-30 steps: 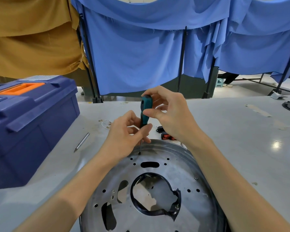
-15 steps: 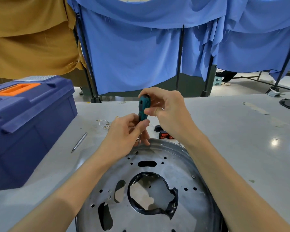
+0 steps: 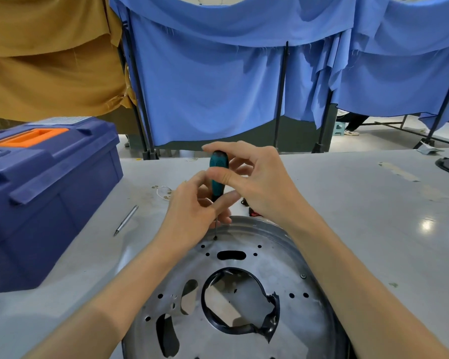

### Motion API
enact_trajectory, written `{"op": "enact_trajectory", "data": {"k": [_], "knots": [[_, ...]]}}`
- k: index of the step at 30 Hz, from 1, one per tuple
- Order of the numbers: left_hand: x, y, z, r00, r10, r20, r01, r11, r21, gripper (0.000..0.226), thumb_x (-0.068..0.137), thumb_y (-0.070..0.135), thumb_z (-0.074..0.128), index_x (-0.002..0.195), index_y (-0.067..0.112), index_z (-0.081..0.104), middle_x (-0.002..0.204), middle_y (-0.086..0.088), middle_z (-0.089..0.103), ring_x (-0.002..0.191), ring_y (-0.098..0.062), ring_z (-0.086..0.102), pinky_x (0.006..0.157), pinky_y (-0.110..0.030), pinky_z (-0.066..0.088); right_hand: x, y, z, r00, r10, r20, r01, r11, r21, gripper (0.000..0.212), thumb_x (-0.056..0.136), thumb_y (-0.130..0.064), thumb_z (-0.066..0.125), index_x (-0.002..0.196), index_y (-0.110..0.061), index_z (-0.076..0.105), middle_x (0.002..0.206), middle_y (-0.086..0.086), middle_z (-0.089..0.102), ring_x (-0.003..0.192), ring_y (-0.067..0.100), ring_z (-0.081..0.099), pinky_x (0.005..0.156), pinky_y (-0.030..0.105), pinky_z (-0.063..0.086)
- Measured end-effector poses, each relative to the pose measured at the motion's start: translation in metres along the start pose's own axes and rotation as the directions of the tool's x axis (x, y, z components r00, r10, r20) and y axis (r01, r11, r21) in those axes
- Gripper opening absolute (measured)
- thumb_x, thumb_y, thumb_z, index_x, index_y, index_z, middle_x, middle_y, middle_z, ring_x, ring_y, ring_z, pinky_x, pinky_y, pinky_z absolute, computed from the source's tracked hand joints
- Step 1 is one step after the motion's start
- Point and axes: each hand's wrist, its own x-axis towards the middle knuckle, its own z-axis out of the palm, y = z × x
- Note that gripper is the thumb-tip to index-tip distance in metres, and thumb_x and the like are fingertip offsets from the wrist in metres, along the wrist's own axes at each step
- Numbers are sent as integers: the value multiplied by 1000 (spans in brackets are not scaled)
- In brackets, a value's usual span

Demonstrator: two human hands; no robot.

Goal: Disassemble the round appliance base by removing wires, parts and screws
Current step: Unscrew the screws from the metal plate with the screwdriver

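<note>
Both grips clasp the screwdriver (image 3: 218,174) mid-frame, right hand (image 3: 262,185) on its teal handle, left hand (image 3: 192,216) lower; it stands upright, tip straight below on a screw (image 3: 215,238) (barely visible) at the far rim of the round base (image 3: 272,257)

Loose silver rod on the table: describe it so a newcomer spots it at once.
Start at the big blue toolbox on the left of the grey table. Between it and the round metal base lies a thin silver rod with a pointed near end. Unlike the teal-handled screwdriver, it has no handle and lies untouched.
</note>
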Motion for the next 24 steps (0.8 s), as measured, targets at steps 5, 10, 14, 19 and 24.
{"op": "enact_trajectory", "data": {"k": [5,10,14,19,24], "knots": [[1,-3,1,998,19,63,-22,999,33,19,102,23,42,100,22,61,79,-3,73,76,-18,73,67,-31,60,1,1,-4,1000,8,-19,-9,998,-61,35,89,-12,66,123,-20,66,97,-4,69,78,12,60,82,24,51],[2,-2,0,999,1,46,-4,998,60,11,96,22,58,90,12,56,73,-2,75,71,-16,73,65,-26,59,2,1,-7,999,28,30,-27,1000,-13,33,90,6,56,114,-13,68,97,5,70,94,15,65,87,24,53],[2,1,0,999,-48,21,47,999,16,25,87,31,67,90,9,54,70,-6,74,70,-24,74,68,-43,61,1,-1,-4,997,40,70,-44,997,65,32,91,2,56,114,-18,68,98,1,70,100,9,64,90,23,53],[0,4,-1,1000,-28,13,28,999,17,43,76,45,67,103,12,60,69,-8,73,66,-22,73,67,-39,61,0,-3,-2,1000,23,12,-23,998,55,27,82,-18,74,108,-24,73,100,5,61,89,14,59,84,27,52],[0,3,1,995,-59,84,61,998,-13,25,91,33,60,106,14,55,76,-9,75,70,-27,73,77,-50,59,1,-2,-5,1000,22,6,-22,999,28,46,83,10,62,119,-18,68,96,3,70,92,17,64,87,23,53]]}}
